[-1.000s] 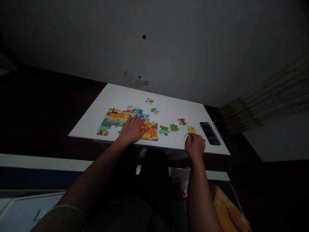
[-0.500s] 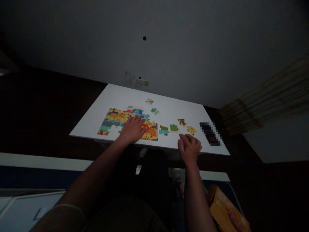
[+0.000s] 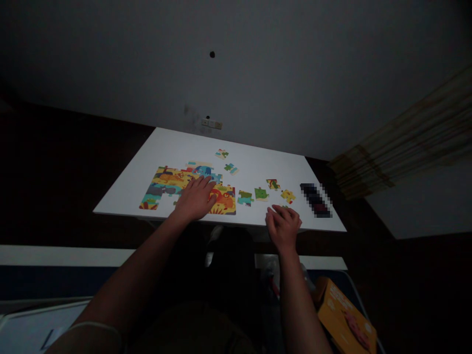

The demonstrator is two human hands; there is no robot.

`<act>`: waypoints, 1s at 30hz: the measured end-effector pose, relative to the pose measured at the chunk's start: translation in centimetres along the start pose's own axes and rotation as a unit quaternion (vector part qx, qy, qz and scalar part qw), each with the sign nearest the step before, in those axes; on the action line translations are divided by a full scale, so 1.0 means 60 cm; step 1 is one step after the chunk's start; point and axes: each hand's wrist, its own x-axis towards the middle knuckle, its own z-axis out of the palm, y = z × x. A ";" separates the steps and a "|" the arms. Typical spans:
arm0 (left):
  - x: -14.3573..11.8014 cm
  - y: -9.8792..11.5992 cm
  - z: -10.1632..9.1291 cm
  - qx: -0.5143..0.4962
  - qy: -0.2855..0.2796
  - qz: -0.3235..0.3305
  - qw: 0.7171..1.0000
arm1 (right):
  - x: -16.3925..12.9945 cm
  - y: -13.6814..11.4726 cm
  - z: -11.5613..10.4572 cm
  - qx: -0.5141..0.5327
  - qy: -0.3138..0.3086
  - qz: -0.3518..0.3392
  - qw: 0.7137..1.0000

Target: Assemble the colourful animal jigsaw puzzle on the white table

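The scene is dim, and no writing or brand can be read anywhere. A white table point(image 3: 177, 147) carries a partly assembled jigsaw puzzle point(image 3: 173, 184), a colourful picture in yellow, orange, blue and teal lying toward the near left of the tabletop.

The left hand point(image 3: 194, 197) lies flat on the puzzle's near right part, palm down and fingers spread, covering the pieces under it. The right hand point(image 3: 283, 225) rests at the table's near edge, at about 3 o'clock from the left hand and well apart from it; its fingers are loosely curled with the tips on the tabletop. Whether it pinches a piece cannot be told, since the fingers hide whatever is beneath.

Loose pieces lie beyond the right hand: a teal piece point(image 3: 244, 197) just beside the puzzle's right edge, a green piece point(image 3: 261, 193) next to it, a red-and-green piece point(image 3: 273, 184) at 12 o'clock from the hand, and a yellow piece point(image 3: 288, 196) at 1 o'clock, near the fingertips. Two more pieces point(image 3: 221, 154) lie farther back, near the middle of the table.

A dark pixelated object point(image 3: 316, 200) sits at 2 o'clock from the right hand, near the table's right edge. Below the table, at lower right, lies an orange box point(image 3: 346, 319); its print is too dark to read and its contents do not show.
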 end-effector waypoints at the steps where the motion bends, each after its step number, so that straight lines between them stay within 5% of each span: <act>1: 0.000 0.000 0.001 0.000 0.004 -0.001 1.000 | -0.004 0.001 0.001 0.003 0.005 -0.003 1.000; 9: 0.000 0.000 0.001 0.002 0.001 -0.004 1.000 | -0.029 -0.010 0.006 -0.027 0.019 0.034 0.999; 13: 0.000 0.000 -0.003 0.002 -0.007 -0.004 1.000 | -0.008 -0.013 -0.003 -0.051 -0.002 0.040 0.998; 19: -0.001 0.001 -0.004 -0.001 -0.003 -0.006 1.000 | 0.031 -0.008 -0.038 -0.098 -0.077 0.139 0.982; 30: -0.001 0.001 -0.004 -0.005 -0.003 -0.005 1.000 | 0.040 0.007 -0.036 -0.001 -0.143 0.122 0.982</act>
